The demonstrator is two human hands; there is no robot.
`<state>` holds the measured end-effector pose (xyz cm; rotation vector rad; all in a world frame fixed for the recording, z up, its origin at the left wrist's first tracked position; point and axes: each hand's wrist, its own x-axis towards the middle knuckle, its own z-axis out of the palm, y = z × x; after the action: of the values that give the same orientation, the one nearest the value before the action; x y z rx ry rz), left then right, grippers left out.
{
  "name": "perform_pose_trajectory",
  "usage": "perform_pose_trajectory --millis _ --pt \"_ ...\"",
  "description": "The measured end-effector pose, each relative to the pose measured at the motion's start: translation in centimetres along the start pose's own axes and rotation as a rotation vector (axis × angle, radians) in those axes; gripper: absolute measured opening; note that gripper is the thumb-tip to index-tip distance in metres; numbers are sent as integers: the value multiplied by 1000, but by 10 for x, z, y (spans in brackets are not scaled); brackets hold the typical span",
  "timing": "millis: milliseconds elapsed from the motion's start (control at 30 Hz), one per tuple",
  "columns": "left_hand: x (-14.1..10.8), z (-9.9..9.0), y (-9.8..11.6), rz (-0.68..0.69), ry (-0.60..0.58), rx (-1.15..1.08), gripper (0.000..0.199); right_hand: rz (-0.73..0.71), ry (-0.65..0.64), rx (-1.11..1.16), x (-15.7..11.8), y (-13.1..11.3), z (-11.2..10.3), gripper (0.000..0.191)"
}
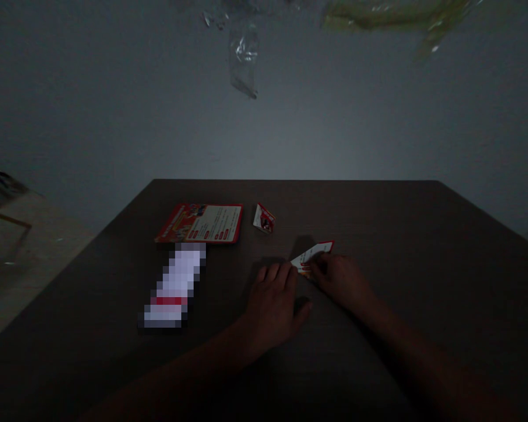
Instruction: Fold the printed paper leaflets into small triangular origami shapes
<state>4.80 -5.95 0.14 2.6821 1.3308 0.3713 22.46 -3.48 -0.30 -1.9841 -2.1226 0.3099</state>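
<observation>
A folded piece of printed paper (pixel 307 256), white with a red edge, lies on the dark table at the right of centre. My right hand (pixel 339 278) pinches its right part between thumb and curled fingers. Beside its left end rests my left hand (pixel 276 299), palm down, fingers stretched forward and thumb apart, the fingertips near or on the paper's corner. Part of the paper is hidden under my right fingers. Farther back stands a small folded red-and-white paper piece (pixel 264 219).
A stack of red-and-white printed leaflets (pixel 211 224) lies at the back left of the table (pixel 378 205). Before it is a blurred-out bright phone-like slab (pixel 176 287). A pale wall (pixel 334 117) with peeling clear tape (pixel 244 58) rises behind the table.
</observation>
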Motion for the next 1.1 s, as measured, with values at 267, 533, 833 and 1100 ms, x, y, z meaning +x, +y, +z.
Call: perform_pose_trajectory --millis 267,533,833,1100 --pt "1 2 -2 -57 30 19 54 9 -6 -2 -1 0 -1 25" --pt "4 -1 -5 -65 43 44 52 -6 -3 -8 -1 1 0 27" --pt "5 -5 -6 -46 42 79 50 7 -2 -14 -1 -1 -1 29" --pt "6 -1 -10 -31 27 70 53 36 -21 -34 0 -1 -1 29"
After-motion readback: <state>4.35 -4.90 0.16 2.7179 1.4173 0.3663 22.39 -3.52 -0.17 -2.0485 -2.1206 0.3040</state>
